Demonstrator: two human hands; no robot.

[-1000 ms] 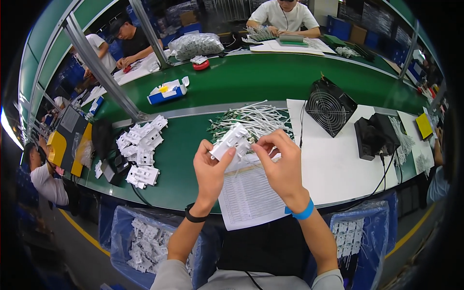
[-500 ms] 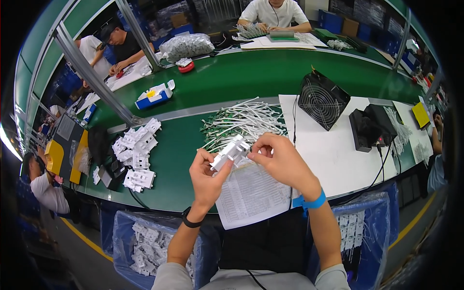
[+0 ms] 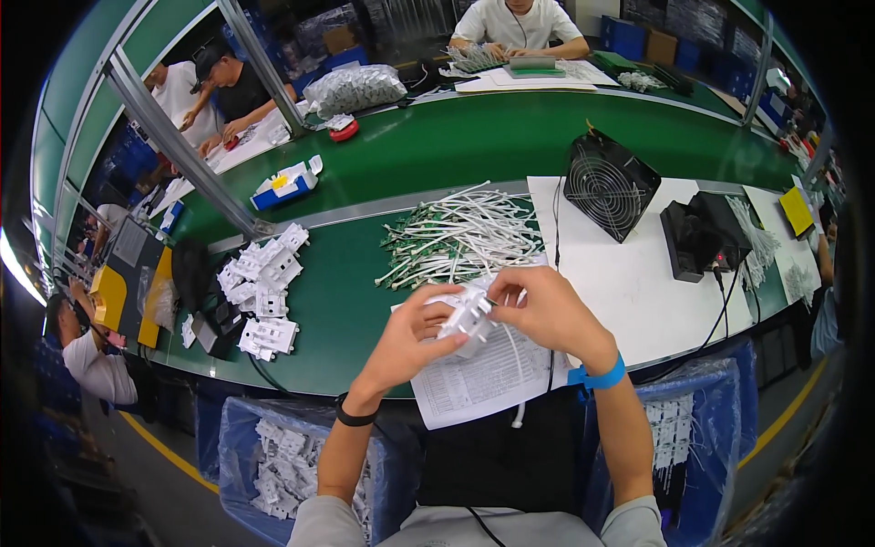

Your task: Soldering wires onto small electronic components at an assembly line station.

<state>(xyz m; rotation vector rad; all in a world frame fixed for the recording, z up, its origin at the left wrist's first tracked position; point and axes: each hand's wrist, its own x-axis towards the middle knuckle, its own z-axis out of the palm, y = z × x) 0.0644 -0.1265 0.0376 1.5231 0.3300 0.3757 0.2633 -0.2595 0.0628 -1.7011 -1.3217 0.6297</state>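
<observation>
Above the printed sheet, a white plastic housing point(image 3: 468, 319) is held tilted in my left hand point(image 3: 406, 339), its fingers and thumb closed around the left side. My right hand point(image 3: 551, 308) pinches at the housing's right end. From just below those fingertips a white cable point(image 3: 518, 365) hangs over the sheet point(image 3: 456, 387), its plug end past the paper's lower edge. What lies right between the right fingertips is mostly hidden. Beyond my hands is a heap of white cables point(image 3: 465, 232) with small green boards at their ends.
More white housings point(image 3: 264, 283) are piled on the left of the green table. A black fan point(image 3: 612, 187) and black power box point(image 3: 702, 237) stand at right. Lined blue bins point(image 3: 232, 456) with white parts sit below the edge on both sides. Other people work across and left.
Both hands have moved slightly right and nearer to me, and the housing has turned in my left hand. A white cable now hangs below my right fingertips, not seen hanging there before.
</observation>
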